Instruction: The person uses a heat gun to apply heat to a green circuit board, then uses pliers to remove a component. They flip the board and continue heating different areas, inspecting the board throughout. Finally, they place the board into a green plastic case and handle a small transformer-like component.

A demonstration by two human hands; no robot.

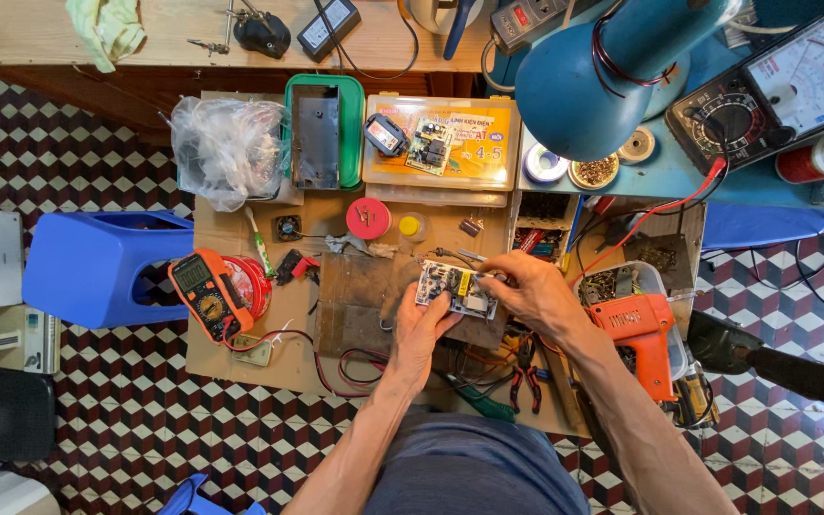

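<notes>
Hands met at frame centre over low table [240, 358]. Left hand [423, 329] closed on near edge of small circuit board [457, 290], propping it. Right hand [529, 289] pinched thin metal tool [464, 255] at board's far edge; tip too small to identify. Judgement: steady board grip, light tool pressure, wrists braced. Clutter close by: pliers [525, 367] just below, orange drill-shaped tool [643, 334] at right, orange multimeter [205, 294] left, red leads [360, 367] looping under left wrist, liable to snag.

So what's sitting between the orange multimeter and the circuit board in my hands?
In the head view, between the orange multimeter and the circuit board lie a red round tin, a small black-and-red part and a dark work mat.
</notes>
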